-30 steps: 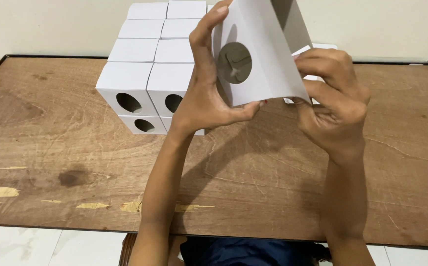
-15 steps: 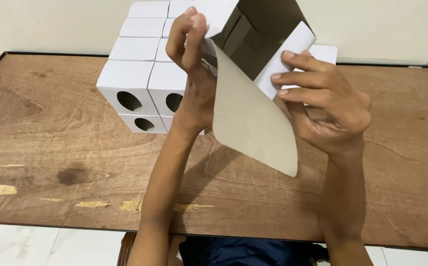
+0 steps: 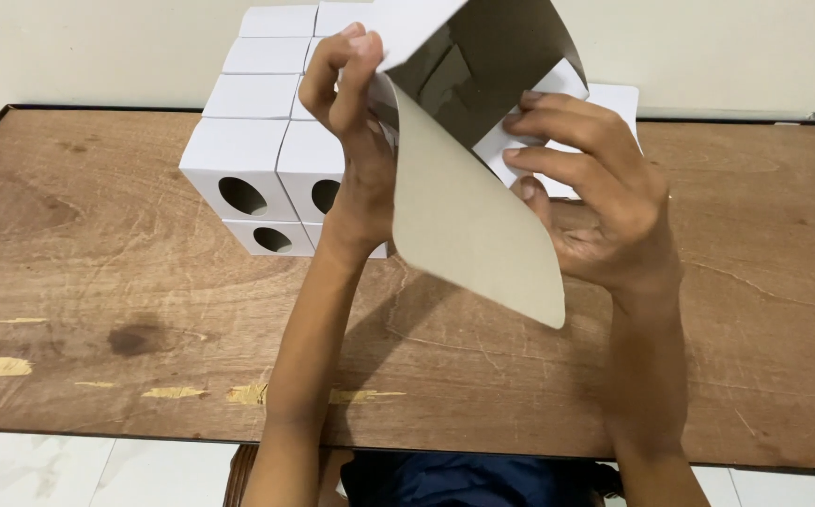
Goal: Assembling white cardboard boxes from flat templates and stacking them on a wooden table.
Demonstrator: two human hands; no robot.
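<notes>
Grip: left hand (image 3: 356,141) and right hand (image 3: 595,202) both clasp a half-folded cardboard box (image 3: 469,113), held up above the wooden table (image 3: 126,310).
Left hand: fingers pinch the box's white top edge.
Right hand: fingers press a white flap inward.
Open flap: grey-brown, hanging down between the wrists.
Behind left hand: stack of white boxes (image 3: 257,150) with round cut-outs.
</notes>
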